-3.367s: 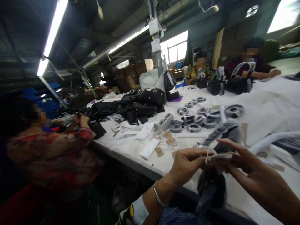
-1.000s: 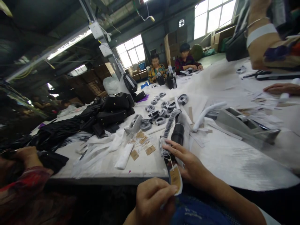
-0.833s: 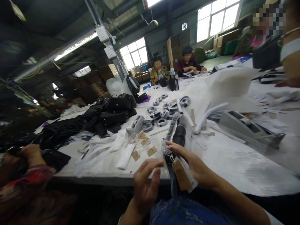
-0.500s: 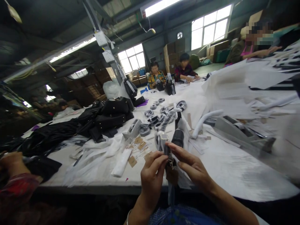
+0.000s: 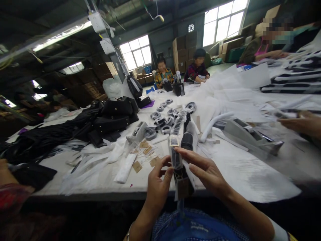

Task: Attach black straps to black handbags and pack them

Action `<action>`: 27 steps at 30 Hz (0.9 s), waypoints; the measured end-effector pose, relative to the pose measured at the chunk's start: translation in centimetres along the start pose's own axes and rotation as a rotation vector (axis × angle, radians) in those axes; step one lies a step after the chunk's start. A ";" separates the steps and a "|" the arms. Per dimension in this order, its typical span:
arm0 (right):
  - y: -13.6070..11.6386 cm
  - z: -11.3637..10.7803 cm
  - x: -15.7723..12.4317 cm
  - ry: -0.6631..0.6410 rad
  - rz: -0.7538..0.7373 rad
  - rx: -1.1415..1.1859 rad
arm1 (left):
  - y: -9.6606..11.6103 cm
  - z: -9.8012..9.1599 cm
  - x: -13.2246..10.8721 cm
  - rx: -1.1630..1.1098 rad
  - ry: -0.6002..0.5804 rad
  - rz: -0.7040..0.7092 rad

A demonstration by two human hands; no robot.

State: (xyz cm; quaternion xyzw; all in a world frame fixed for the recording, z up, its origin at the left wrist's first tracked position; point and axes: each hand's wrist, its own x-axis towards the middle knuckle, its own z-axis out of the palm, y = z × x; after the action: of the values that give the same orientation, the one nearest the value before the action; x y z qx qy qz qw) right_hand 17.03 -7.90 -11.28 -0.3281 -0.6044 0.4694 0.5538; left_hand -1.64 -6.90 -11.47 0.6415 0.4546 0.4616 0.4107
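Observation:
A black strap bundle with a gold-coloured buckle, wrapped in clear film, stands in front of me above the table's near edge. My left hand curls its thumb and fingers about the left side of it. On the other side my right hand rests stretched fingertips against the film, the thumb apart from them. Directly below hangs a brown cardboard tag on a thin string, in front of a black piece that is mostly hidden. A black rolled piece in film lies just beyond my right fingers.
Grey tape dispensers stand left and right. Beyond are several wrapped strap coils. Loose brown tags and white film lie at left, near black bags. A co-worker's hand reaches in at right; other people sit around the table.
The wrapped bundle shows more upright between my hands, and my left fingers have shifted lower on it and loosened from a pinch. A co-worker's hand has come in at right. My view has tilted downward.

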 end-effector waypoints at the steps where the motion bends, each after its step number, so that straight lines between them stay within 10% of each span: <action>1: -0.2 -0.1 -0.1 -0.022 0.001 -0.031 | 0.3 0.1 0.5 0.042 -0.033 -0.002; 8: -0.1 -0.2 -4.6 0.367 0.077 -0.528 | 1.1 0.9 1.9 -0.056 -0.133 -0.152; 11: 0.9 0.3 -7.1 0.255 0.311 -0.592 | 0.9 1.1 1.5 -0.153 -0.109 -0.187; 27: 2.9 4.2 -7.6 0.190 0.550 0.192 | 0.6 1.6 0.8 -0.326 -0.051 -0.176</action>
State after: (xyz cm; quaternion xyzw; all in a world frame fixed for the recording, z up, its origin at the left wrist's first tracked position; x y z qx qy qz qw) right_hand 13.83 -14.73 -16.52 -0.4678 -0.3914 0.6239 0.4885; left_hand 0.13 -6.44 -11.13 0.5358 0.4174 0.4751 0.5594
